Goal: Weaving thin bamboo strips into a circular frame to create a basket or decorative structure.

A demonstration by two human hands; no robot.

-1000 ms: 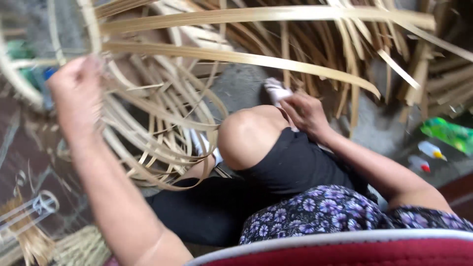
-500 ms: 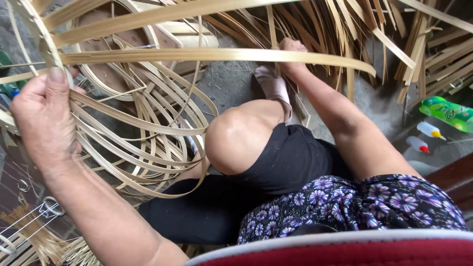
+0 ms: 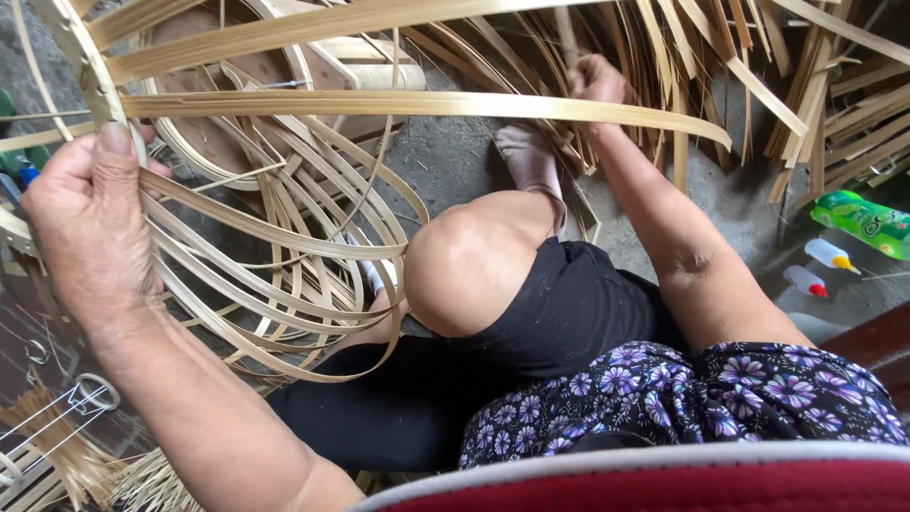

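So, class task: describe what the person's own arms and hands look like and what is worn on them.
Both arms are bare from the upper arm down, with no gloves, rings or watch visible. The left hand is broad and creased, with a short thumbnail showing. The right hand is farther off and smaller in view. A purple-flowered dark garment covers the body near the right arm.

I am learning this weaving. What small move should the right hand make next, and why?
Probably draw one strip out of the loose pile: the right hand is closed on it there, while the left hand holds the hoop of the bamboo frame.
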